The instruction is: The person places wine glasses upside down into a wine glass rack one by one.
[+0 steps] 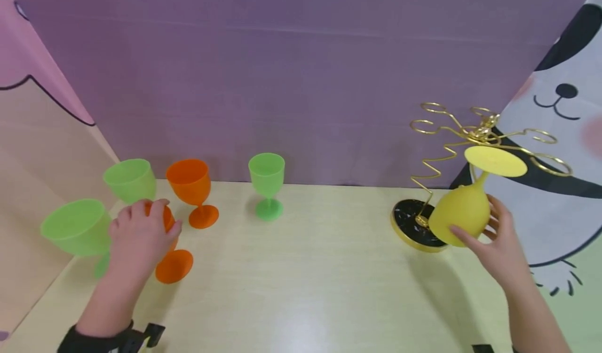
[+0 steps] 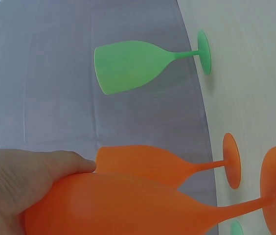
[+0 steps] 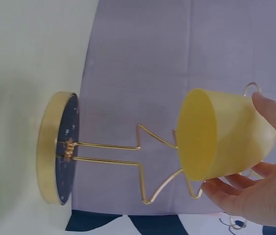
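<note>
At the left, my left hand (image 1: 138, 238) grips an orange goblet (image 1: 175, 267) by its bowl from above. The left wrist view shows the thumb lying along that orange goblet (image 2: 128, 205), whose foot is at the right. My right hand (image 1: 503, 243) holds a yellow goblet (image 1: 461, 212) upside down by its bowl, foot upward, in front of a gold wire glass rack (image 1: 484, 133). In the right wrist view the mouth of the yellow goblet (image 3: 196, 134) faces the rack's round base (image 3: 50, 147). Whether its stem touches a loop of the rack I cannot tell.
Another orange goblet (image 1: 190, 180) stands upright beyond my left hand. Two green goblets (image 1: 77, 227) are at the far left, partly behind that hand. A third green goblet (image 1: 267, 173) stands near the purple backdrop (image 1: 301, 81). Printed cloth (image 1: 564, 133) hangs at the right.
</note>
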Demonstrator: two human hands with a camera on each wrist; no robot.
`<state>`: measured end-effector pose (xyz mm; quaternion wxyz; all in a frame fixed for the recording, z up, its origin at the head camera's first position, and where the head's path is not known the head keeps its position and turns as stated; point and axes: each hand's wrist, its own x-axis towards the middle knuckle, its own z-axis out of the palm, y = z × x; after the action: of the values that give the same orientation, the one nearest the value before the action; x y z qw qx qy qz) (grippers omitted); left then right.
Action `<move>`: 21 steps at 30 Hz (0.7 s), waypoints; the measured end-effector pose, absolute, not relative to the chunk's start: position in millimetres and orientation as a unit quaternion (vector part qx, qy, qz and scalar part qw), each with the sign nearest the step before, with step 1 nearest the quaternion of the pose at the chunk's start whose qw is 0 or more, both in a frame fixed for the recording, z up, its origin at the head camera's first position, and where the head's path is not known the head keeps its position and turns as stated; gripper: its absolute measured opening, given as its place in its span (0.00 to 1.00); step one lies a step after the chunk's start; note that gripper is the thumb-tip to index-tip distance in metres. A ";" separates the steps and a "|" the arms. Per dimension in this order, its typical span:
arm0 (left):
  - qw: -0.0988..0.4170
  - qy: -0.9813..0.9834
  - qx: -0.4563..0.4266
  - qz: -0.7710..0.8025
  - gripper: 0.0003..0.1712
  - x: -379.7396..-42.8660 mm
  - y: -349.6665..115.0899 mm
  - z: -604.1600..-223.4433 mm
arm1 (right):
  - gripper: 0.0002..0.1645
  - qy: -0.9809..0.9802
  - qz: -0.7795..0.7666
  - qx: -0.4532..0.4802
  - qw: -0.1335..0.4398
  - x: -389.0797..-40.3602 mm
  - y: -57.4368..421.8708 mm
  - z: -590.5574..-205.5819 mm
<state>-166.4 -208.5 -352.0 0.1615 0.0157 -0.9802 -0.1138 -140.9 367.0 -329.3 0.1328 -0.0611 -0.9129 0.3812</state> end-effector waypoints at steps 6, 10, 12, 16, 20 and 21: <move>0.179 -0.978 0.012 -0.111 0.29 -165.7 -208.6 -352.9 | 0.56 -0.907 0.377 -0.022 0.184 -134.7 367.8 -320.9; 0.182 -0.977 0.011 -0.111 0.28 -165.9 -209.2 -354.5 | 0.55 -0.905 0.368 -0.001 0.214 -129.1 365.3 -309.5; 0.179 -0.977 0.012 -0.112 0.28 -166.0 -209.3 -355.0 | 0.55 -0.903 0.365 0.004 0.229 -125.5 362.6 -303.1; 0.170 -0.978 0.015 -0.116 0.29 -166.6 -209.2 -354.7 | 0.54 -0.891 0.359 0.023 0.278 -119.4 356.7 -288.9; 0.164 -0.980 0.016 -0.116 0.29 -167.1 -208.4 -353.3 | 0.50 -0.865 0.365 0.045 0.341 -117.3 354.2 -270.3; 0.163 -0.980 0.017 -0.115 0.29 -167.2 -208.2 -352.9 | 0.48 -0.860 0.365 0.049 0.354 -117.9 354.6 -265.0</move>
<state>-167.2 -208.2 -352.9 0.1628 0.0167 -0.9798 -0.1149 -117.9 354.6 -265.0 0.3535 0.0489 -0.8599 0.3648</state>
